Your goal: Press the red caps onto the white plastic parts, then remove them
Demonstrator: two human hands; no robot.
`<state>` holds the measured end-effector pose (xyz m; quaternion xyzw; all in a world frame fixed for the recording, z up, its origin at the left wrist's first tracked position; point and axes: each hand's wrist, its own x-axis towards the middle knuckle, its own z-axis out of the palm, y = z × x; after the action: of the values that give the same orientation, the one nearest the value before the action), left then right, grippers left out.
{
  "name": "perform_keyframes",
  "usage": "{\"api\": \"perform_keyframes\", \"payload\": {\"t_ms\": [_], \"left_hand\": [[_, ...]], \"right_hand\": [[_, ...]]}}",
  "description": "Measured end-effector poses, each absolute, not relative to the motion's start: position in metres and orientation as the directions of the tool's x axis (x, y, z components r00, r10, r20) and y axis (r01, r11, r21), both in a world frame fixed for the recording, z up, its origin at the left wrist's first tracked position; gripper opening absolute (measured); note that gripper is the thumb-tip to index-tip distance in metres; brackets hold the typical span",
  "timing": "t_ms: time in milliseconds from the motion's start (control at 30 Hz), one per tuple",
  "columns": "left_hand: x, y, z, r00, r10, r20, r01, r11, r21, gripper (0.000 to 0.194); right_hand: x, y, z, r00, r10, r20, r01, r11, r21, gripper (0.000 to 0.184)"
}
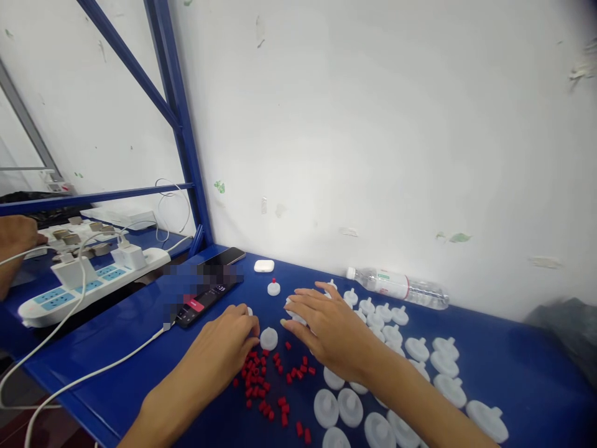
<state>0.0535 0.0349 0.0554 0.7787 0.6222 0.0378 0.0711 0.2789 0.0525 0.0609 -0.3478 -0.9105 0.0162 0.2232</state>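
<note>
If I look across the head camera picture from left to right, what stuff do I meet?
White power strip → phone with a lit screen → small white case → clear bottle lying down → dark plastic bag.

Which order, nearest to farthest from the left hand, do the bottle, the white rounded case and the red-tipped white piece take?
From the left hand:
1. Red-tipped white piece, ahead and slightly right.
2. White rounded case, beyond that piece, toward the wall.
3. Bottle, well to the right.
</note>
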Motion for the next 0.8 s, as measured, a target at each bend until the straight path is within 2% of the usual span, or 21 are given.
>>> {"api": "perform_keyframes", "payload": {"t_ms": [167,300,367,467,567,700,800], "left_hand": [[0.053,0.036,0.054,0.215,0.976,0.025,0.957,-0.216,0.195,0.014],[0.054,0.033,0.064,0.157,0.974,0.164,0.945,-0.196,0.263,0.021],[0.056,0.029,0.067,0.13,0.957,0.258,0.885,-0.23,0.404,0.024],[0.059,0.024,0.07,0.063,0.934,0.351,0.692,-0.295,0.659,0.031],[0.06,0.02,0.073,0.048,0.947,0.317,0.585,-0.284,0.76,0.036],[0.06,0.016,0.083,0.088,0.961,0.26,0.534,-0.266,0.802,0.034],[0.06,0.015,0.086,0.106,0.963,0.246,0.514,-0.265,0.816,0.032]], "right_hand": [[0.279,0.054,0.058,-0.679,0.602,0.421,0.622,0.776,-0.108,0.022],[0.277,0.055,0.06,-0.691,0.569,0.445,0.585,0.802,-0.117,0.01],[0.275,0.053,0.062,-0.706,0.543,0.453,0.557,0.822,-0.117,0.011],[0.271,0.049,0.065,-0.728,0.493,0.476,0.52,0.85,-0.087,0.013],[0.267,0.043,0.069,-0.728,0.45,0.517,0.492,0.868,-0.063,0.012],[0.266,0.038,0.074,-0.692,0.434,0.576,0.493,0.868,-0.062,0.013],[0.266,0.038,0.075,-0.682,0.439,0.585,0.474,0.874,-0.103,0.013]]}}
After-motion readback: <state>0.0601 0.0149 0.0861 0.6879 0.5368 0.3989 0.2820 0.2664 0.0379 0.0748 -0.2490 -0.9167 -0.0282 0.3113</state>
